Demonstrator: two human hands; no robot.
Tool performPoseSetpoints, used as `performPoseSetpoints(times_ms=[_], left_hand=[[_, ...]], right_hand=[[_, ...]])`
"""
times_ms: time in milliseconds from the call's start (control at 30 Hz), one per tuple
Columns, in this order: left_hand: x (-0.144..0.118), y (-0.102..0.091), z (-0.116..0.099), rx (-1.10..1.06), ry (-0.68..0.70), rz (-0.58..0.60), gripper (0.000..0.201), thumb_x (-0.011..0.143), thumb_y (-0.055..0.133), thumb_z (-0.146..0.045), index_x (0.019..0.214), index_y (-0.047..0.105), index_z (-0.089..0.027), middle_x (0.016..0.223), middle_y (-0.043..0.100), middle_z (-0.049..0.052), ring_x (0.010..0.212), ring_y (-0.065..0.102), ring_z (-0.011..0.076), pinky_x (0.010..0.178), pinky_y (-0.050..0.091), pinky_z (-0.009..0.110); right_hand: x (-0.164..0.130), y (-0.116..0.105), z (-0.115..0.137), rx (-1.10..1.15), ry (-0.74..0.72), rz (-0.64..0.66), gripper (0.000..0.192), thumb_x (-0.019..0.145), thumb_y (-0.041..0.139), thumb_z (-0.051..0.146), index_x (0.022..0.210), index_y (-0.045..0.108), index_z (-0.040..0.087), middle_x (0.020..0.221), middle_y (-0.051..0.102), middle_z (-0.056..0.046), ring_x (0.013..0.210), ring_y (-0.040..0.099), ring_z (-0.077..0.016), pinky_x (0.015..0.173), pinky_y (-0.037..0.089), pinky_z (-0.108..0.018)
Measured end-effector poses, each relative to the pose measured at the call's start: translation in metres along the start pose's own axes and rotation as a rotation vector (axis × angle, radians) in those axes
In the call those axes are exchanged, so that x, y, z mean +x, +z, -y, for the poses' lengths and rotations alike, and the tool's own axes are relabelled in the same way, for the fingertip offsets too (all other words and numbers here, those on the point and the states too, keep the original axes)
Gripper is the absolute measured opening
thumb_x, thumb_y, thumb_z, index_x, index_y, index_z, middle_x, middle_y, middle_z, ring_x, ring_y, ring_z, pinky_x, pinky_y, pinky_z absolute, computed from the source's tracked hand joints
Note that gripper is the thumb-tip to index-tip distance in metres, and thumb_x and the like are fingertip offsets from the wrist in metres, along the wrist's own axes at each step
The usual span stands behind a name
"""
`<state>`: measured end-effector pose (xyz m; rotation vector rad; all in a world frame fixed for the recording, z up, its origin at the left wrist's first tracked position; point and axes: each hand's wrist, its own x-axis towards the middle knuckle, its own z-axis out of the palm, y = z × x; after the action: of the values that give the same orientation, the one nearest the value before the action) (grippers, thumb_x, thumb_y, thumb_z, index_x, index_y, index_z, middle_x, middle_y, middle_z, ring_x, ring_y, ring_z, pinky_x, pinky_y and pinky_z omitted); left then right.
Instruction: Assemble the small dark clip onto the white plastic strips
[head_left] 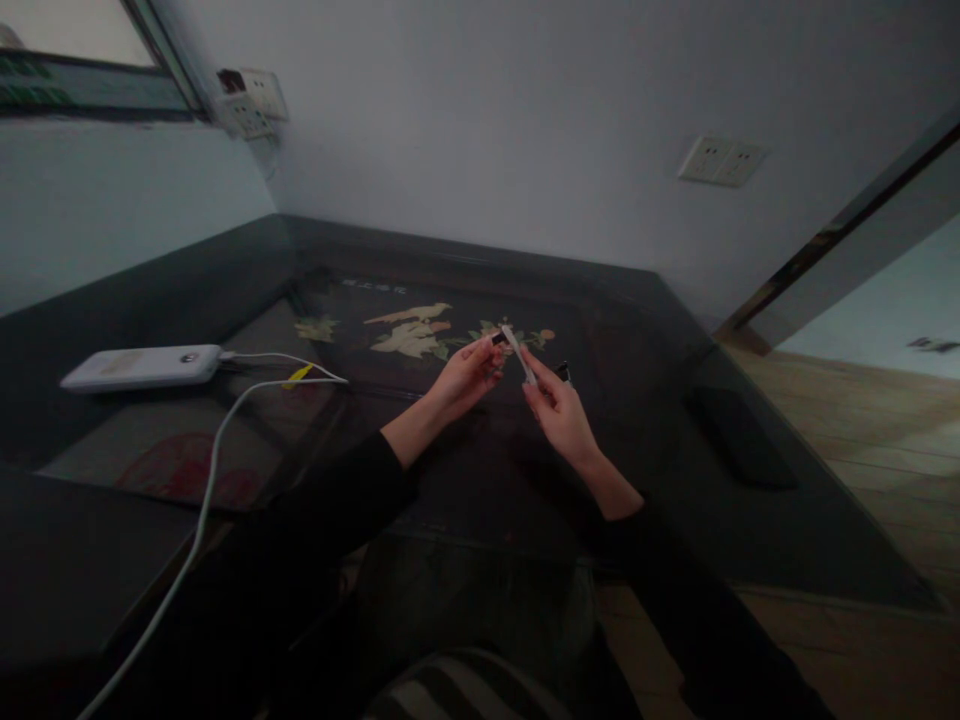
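White pen-like stick [519, 353] held between two raised hands over the dark table [750, 520].
Left hand [469, 378] pinches its dark upper end; right hand [559, 412] grips its lower part, fingers closed.

White power bank [142, 366], white cable [202, 510], dark table [675, 420] with cream bird inlay [411, 332].

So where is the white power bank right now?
In the head view, the white power bank lies on the dark table's left side, far left of both hands, with a white cable plugged in.
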<state>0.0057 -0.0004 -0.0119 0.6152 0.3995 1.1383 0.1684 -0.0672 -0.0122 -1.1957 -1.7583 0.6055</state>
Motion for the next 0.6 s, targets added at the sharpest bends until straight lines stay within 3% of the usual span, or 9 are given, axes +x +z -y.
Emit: performPoseSetpoints(times_ms=[167,400,600], left_hand=[[0.000,0.000,-0.001,0.004,0.005,-0.003,0.014,0.079,0.079,-0.023,0.081,0.068,-0.015,0.073,0.063,-0.002,0.063,0.057,0.0063,0.062,0.045,0.020],[0.003,-0.001,0.001,0.007,0.011,0.006,0.023,0.076,0.081,-0.029,0.092,0.072,-0.016,0.071,0.063,-0.001,0.064,0.058,0.0078,0.061,0.044,0.020],[0.003,-0.003,0.001,0.006,-0.003,-0.007,0.019,0.078,0.080,-0.027,0.088,0.071,-0.014,0.071,0.062,-0.001,0.063,0.058,0.0076,0.061,0.046,0.021]], right_hand=[[-0.002,0.003,0.004,0.061,0.023,0.025,0.052,0.096,0.049,0.030,0.148,0.048,0.027,0.115,0.071,-0.008,0.080,0.067,-0.0205,0.063,0.058,-0.033],[-0.005,0.003,0.011,0.137,0.047,0.092,0.055,0.095,0.050,0.030,0.150,0.045,0.026,0.098,0.073,-0.007,0.062,0.058,-0.0141,0.056,0.054,-0.029],[-0.003,0.004,0.007,0.106,0.042,0.055,0.053,0.095,0.049,0.030,0.148,0.048,0.026,0.110,0.072,-0.008,0.063,0.059,-0.0138,0.057,0.054,-0.029]])
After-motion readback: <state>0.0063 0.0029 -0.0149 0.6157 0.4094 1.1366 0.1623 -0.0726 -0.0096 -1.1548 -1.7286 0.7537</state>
